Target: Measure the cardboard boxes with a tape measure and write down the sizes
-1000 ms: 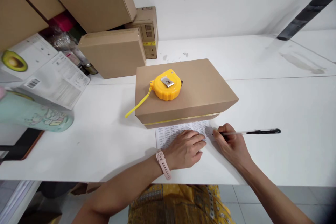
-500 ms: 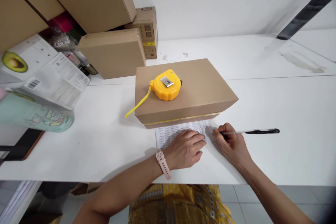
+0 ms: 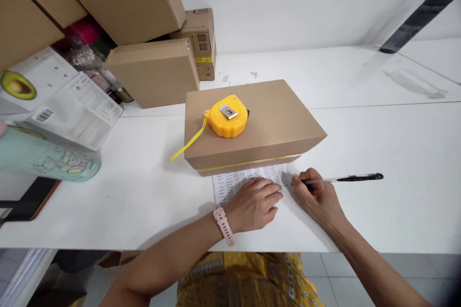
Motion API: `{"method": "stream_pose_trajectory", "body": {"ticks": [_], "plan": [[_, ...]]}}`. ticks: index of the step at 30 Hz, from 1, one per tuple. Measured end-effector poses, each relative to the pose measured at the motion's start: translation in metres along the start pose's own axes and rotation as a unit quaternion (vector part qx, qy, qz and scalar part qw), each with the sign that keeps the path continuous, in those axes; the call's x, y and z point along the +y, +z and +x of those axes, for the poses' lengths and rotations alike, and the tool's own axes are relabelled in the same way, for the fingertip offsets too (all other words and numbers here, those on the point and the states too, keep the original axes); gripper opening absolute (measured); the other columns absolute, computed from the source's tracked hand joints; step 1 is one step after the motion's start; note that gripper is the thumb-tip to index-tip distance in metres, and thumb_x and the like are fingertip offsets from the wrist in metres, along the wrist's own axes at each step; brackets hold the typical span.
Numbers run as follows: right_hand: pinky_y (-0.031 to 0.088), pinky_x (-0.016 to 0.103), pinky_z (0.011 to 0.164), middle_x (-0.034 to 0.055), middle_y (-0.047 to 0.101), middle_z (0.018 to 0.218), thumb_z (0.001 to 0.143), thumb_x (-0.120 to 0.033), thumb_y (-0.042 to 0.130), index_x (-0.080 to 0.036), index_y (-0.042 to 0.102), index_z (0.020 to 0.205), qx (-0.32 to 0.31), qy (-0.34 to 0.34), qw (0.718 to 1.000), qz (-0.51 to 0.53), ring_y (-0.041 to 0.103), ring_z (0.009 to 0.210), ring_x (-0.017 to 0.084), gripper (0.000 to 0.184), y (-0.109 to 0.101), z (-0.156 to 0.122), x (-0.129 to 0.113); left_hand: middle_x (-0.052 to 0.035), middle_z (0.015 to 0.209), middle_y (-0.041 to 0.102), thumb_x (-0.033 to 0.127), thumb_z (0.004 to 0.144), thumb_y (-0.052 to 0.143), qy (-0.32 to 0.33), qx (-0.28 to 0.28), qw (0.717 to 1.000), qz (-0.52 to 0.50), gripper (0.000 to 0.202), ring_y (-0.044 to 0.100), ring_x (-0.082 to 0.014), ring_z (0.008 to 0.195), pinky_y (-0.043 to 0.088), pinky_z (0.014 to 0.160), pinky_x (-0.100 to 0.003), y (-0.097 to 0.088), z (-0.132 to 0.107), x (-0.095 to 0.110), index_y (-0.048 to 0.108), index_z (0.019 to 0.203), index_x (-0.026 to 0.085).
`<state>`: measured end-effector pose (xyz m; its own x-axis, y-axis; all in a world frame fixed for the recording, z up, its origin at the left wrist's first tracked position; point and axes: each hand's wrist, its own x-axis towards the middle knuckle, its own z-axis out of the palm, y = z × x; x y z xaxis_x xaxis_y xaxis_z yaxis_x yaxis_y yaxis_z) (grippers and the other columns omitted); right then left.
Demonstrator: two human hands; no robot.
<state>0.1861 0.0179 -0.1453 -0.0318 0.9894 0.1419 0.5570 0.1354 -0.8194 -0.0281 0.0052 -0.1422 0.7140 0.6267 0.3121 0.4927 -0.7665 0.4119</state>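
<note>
My left hand (image 3: 254, 205) lies flat on a sheet of paper (image 3: 226, 188) covered in rows of small writing, its fingers stretched out. A pink band circles that wrist. In my right hand (image 3: 320, 199) a black-and-clear pen (image 3: 355, 179) is gripped, its tip down at the paper's right side. Just beyond both hands stands a closed brown cardboard box (image 3: 273, 115), which hides the far part of the sheet. On top of it rests a yellow tape measure (image 3: 228, 117) with a metal clip facing up and a yellow strap hanging over the box's left edge.
Several cardboard boxes (image 3: 154, 72) are stacked at the back left. Near them lie a white printed box (image 3: 75, 105) and a pale green bottle (image 3: 54, 156). A dark cylinder (image 3: 418, 17) leans at the back right. The white table's (image 3: 108, 220) front edge runs below my forearms.
The pen's back end has tipped very slightly away from me. My left hand, the box and the tape measure stay in place.
</note>
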Motion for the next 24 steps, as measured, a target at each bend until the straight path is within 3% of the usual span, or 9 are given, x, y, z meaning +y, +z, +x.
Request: {"method": "stream_pose_trajectory", "body": {"ticks": [8, 24], "plan": [[0.032, 0.026, 0.048, -0.0042, 0.045, 0.057, 0.092, -0.041, 0.058, -0.024, 0.048, 0.071, 0.022, 0.008, 1.0, 0.001, 0.038, 0.053, 0.013, 0.029, 0.0, -0.0003, -0.0022, -0.0101, 0.125, 0.069, 0.02, 0.093, 0.054, 0.008, 0.016, 1.0, 0.003, 0.025, 0.059, -0.0256, 0.117, 0.047, 0.104, -0.04, -0.0008, 0.0001, 0.0004, 0.066, 0.113, 0.012], [0.029, 0.025, 0.047, -0.0047, 0.042, 0.057, 0.092, -0.04, 0.059, -0.024, 0.048, 0.071, 0.005, 0.017, 1.0, 0.003, 0.036, 0.053, 0.012, 0.029, -0.0003, -0.0014, -0.0009, -0.01, 0.126, 0.069, 0.021, 0.093, 0.054, 0.005, 0.017, 1.0, 0.003, 0.025, 0.058, -0.0249, 0.117, 0.047, 0.104, -0.041, -0.0003, 0.0, 0.0008, 0.066, 0.113, 0.013]]}}
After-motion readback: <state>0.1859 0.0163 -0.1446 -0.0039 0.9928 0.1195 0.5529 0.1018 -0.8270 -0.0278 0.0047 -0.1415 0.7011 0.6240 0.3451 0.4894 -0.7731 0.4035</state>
